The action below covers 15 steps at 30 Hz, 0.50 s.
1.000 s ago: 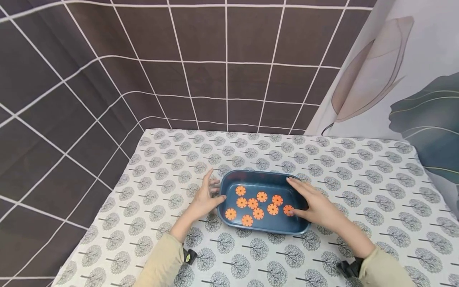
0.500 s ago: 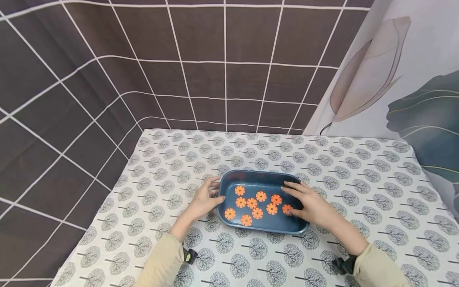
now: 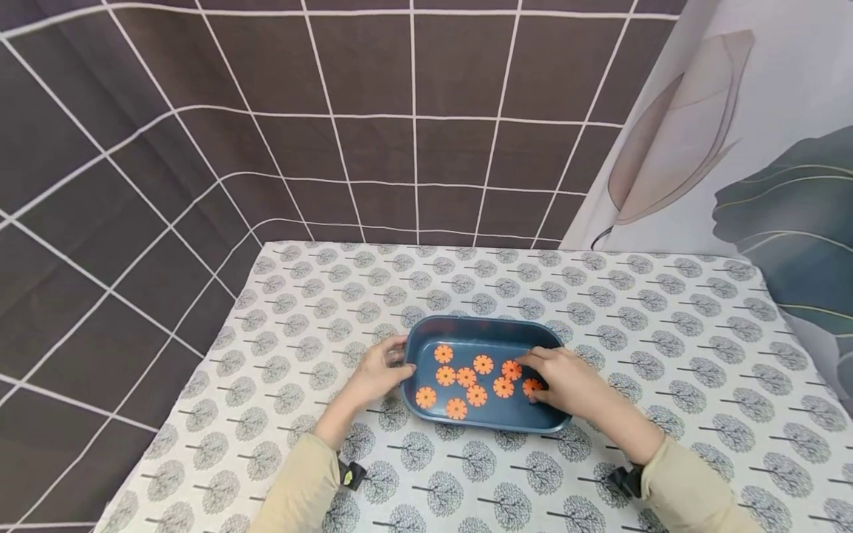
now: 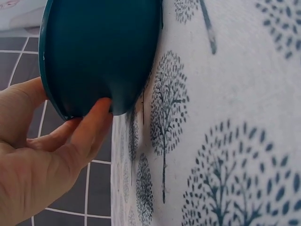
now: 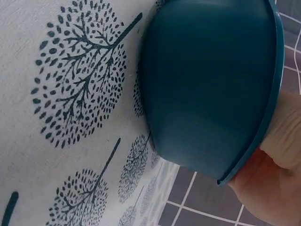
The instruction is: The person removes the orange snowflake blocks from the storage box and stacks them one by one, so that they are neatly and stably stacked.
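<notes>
A dark blue, rounded rectangular plastic basin (image 3: 493,331) rests on the table. Several notched orange discs (image 3: 476,395), shaped like flowers, lie flat on its floor. My left hand (image 3: 375,374) holds the basin's left end, thumb over the rim and fingers against the outer wall; the left wrist view shows these fingers on the basin wall (image 4: 99,52). My right hand (image 3: 574,381) reaches over the right rim. Its thumb is at the rightmost disc (image 3: 532,386) and its forefinger near another disc (image 3: 511,369). In the right wrist view, the basin wall (image 5: 211,84) hides those fingertips.
A white cloth (image 3: 320,311) with grey tree prints covers the table. Dark curtains (image 3: 373,148) with white grid lines hang behind and to the left. A pale leaf-patterned curtain (image 3: 786,96) hangs at the right. Each wrist wears a black strap.
My right hand has moved left and further into the basin, its thumb and forefinger coming closer together. My left fingers have drawn in against the basin's end. The discs and basin appear unmoved.
</notes>
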{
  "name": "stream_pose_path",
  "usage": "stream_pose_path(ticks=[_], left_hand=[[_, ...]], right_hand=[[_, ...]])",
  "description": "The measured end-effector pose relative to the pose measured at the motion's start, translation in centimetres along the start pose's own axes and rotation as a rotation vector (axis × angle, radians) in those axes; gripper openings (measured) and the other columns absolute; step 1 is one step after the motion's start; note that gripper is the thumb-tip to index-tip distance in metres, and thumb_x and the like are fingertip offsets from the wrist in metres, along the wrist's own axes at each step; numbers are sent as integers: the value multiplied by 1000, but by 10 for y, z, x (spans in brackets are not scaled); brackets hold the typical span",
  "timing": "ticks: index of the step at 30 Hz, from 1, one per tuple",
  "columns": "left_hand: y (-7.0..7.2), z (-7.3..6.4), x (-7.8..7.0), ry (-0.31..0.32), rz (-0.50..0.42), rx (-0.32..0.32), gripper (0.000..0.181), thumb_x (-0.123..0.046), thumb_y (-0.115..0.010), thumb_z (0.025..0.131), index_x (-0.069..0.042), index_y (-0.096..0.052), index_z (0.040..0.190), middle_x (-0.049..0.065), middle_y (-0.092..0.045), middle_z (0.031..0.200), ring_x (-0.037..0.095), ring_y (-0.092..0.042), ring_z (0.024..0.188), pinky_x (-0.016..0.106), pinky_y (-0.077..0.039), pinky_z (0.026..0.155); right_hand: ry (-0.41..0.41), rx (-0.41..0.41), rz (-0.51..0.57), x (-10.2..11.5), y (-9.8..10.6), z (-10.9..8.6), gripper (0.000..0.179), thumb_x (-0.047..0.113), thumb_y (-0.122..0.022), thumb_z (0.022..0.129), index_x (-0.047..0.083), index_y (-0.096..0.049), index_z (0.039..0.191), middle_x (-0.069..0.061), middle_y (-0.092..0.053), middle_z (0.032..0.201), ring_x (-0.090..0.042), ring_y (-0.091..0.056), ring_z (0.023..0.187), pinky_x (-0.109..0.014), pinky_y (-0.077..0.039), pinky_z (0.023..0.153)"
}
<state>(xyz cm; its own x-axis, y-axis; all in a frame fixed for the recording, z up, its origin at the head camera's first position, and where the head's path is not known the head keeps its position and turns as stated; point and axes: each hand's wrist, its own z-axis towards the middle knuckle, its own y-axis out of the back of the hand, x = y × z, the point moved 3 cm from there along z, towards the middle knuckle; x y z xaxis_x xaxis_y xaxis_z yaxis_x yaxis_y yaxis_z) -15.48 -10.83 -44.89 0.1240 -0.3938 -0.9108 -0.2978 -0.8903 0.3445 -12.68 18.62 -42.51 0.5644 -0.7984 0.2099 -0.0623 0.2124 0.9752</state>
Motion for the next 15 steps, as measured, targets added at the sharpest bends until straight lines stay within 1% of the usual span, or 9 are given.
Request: stream_pose_path(ticks=[3, 8, 12, 15], left_hand=[[0, -1, 3, 20, -40, 3, 56, -5, -66, 80, -5, -47, 133, 21, -54, 128, 34, -52, 118, 35, -55, 85], [1, -2, 2, 32, -66, 14, 55, -3, -64, 81, -4, -46, 133, 21, -53, 128, 35, -51, 119, 34, -55, 83], [-1, -2, 0, 46, -72, 26, 55, -2, -62, 81, -6, -46, 133, 21, -54, 128, 34, -53, 117, 33, -56, 82], [-1, 0, 0, 36, -65, 16, 54, -2, -62, 81, -8, -47, 132, 19, -54, 127, 33, -54, 117, 32, -56, 82]], right_hand=[[-19, 28, -25, 1, -4, 1, 52, 24, -84, 64, 5, -66, 109, -9, -65, 106, -25, -60, 88, -41, -52, 79], [-36, 58, -75, 2, -9, 3, 39, 23, -83, 64, 10, -69, 98, -7, -67, 102, -21, -60, 87, -35, -47, 76], [-27, 47, -99, 2, -11, 4, 33, 24, -83, 64, 13, -69, 92, -4, -69, 95, -20, -62, 86, -32, -43, 72], [-26, 18, -115, 3, -9, 5, 33, 25, -83, 63, 13, -69, 90, -2, -69, 91, -20, -63, 84, -30, -42, 69]])
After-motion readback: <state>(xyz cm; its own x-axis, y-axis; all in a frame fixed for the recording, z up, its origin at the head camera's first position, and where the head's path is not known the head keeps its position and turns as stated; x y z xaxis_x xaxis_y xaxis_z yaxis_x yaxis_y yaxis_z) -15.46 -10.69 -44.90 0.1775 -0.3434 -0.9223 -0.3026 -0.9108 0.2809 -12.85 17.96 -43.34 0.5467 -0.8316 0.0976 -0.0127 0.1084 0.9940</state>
